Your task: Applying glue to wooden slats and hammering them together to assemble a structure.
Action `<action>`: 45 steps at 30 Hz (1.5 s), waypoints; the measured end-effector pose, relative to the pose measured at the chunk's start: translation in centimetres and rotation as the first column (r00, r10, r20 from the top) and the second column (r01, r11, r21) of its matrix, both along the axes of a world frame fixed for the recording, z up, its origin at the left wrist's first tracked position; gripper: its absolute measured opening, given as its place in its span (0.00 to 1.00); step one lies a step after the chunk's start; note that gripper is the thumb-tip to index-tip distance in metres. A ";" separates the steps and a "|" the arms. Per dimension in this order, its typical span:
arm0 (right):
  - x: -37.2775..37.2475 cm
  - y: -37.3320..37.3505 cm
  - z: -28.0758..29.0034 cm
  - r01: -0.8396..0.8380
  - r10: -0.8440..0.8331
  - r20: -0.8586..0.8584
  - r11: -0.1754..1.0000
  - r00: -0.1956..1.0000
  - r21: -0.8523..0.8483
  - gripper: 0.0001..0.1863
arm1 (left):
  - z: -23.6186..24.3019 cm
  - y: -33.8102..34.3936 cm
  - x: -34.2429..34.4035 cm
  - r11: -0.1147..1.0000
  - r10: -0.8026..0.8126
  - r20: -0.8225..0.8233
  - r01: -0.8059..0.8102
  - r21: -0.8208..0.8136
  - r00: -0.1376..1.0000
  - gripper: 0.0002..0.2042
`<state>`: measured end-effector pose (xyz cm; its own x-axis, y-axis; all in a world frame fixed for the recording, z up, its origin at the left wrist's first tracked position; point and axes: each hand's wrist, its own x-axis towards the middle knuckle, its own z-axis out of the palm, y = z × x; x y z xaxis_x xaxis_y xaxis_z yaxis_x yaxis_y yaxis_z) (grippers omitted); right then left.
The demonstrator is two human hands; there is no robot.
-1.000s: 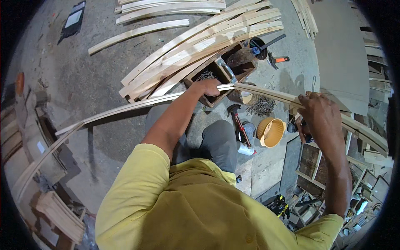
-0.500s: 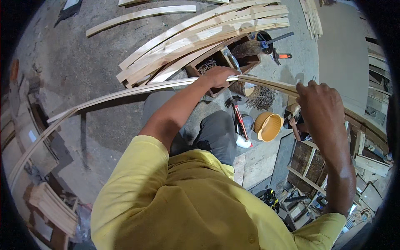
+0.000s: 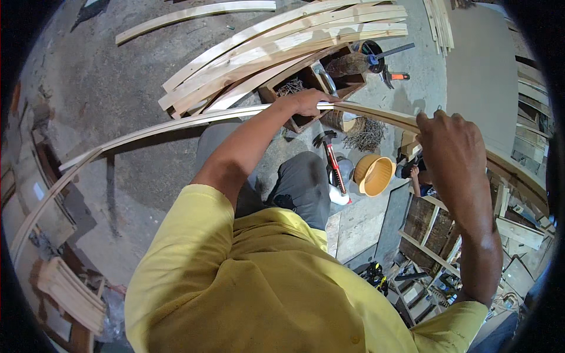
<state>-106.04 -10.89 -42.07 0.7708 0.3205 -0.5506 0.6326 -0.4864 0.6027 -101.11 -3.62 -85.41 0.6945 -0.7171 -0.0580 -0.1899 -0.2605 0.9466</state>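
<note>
A long, thin, pale wooden strip [image 3: 194,120] bows across in front of me, doubled in layers toward its left part. My left hand [image 3: 307,102] grips it near the middle, index finger stretched along the top. Just right of those fingers the wood turns browner, with a visible line between the two shades; I cannot tell whether it is one piece or two. My right hand [image 3: 452,138], knuckles up, is wrapped round this browner length of wooden strip [image 3: 376,114]. Its fingertips are partly hidden. The wood runs on past both hands toward the picture's edges.
Curved wooden boards [image 3: 282,47] lie stacked beyond a wooden box [image 3: 303,79] holding nails. By my knees are a claw hammer [image 3: 334,162], a nail heap [image 3: 365,135] and an orange basin [image 3: 376,176]. An orange-handled hammer [image 3: 399,76] lies farther off. Another person [image 3: 416,176] shows beyond my right wrist.
The whole view has shifted slightly. Both hands keep their hold on the wooden strip at nearly the same places.
</note>
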 end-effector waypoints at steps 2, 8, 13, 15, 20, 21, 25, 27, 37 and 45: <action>0.1 0.3 0.0 0.027 -0.027 -0.010 1.000 1.000 0.014 0.04 | -0.1 -0.1 0.1 1.000 -0.021 -0.048 0.021 0.001 0.999 0.41; 0.4 1.0 -0.1 0.048 -0.048 -0.011 0.998 0.999 -0.037 0.08 | 0.3 0.4 0.1 0.999 -0.022 0.020 0.023 -0.040 1.000 0.42; 0.5 1.3 0.0 0.065 -0.066 -0.014 0.997 0.998 -0.042 0.09 | 1.0 0.8 0.2 0.997 -0.065 0.007 0.066 -0.029 0.998 0.43; 0.6 1.2 0.0 0.060 -0.060 -0.017 0.997 0.998 -0.041 0.09 | 1.2 0.8 0.3 0.996 -0.086 -0.024 0.085 -0.018 0.996 0.43; 0.6 0.9 -0.2 0.029 -0.029 0.004 0.999 1.000 -0.040 0.08 | 0.8 0.7 0.5 0.994 -0.102 -0.029 0.100 -0.049 0.994 0.44; 0.7 0.8 -0.3 0.026 -0.026 0.009 0.999 1.000 -0.042 0.07 | 0.7 0.6 0.6 0.993 -0.116 -0.064 0.114 -0.030 0.991 0.44; 0.8 0.7 -0.3 0.029 -0.029 0.006 0.999 1.000 -0.017 0.03 | 0.0 0.2 1.0 0.988 -0.148 -0.179 0.153 0.017 0.973 0.45; 0.8 0.6 -0.3 0.025 -0.025 0.008 1.000 1.000 -0.002 0.03 | -0.4 0.0 0.9 0.987 -0.153 -0.207 0.161 0.023 0.966 0.46; 0.7 0.8 -0.2 0.025 -0.024 0.002 1.000 1.000 -0.016 0.03 | -0.7 -0.4 1.2 0.981 -0.183 -0.243 0.193 0.019 0.953 0.46; 0.6 0.8 -0.3 0.018 -0.018 0.004 1.000 1.000 0.005 0.04 | 0.0 -0.1 1.3 0.969 -0.201 -0.321 0.236 0.072 0.925 0.46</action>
